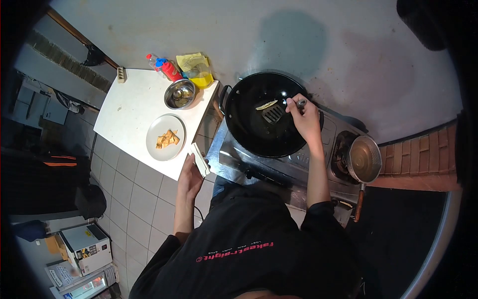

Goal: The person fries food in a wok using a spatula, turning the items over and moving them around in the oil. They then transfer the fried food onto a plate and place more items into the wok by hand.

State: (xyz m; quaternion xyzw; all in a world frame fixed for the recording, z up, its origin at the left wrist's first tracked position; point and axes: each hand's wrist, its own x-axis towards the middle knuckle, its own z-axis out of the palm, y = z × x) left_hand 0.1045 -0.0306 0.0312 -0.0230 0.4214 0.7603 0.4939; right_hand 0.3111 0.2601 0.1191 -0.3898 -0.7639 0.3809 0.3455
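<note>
Gripping spatula (pixel 275 112) handle, right hand (pixel 304 119); blade points left into wok (pixel 264 113). Left hand (pixel 190 175) probably pinching pale strip (pixel 201 159).

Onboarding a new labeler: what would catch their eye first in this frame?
The big black wok on the steel stove at centre, where the right hand holds a slotted spatula beside one pale strip of food. Next, on the white table to the left, a plate of fried pieces and a steel bowl. The left hand holds a pale flat item at the table's near corner.
</note>
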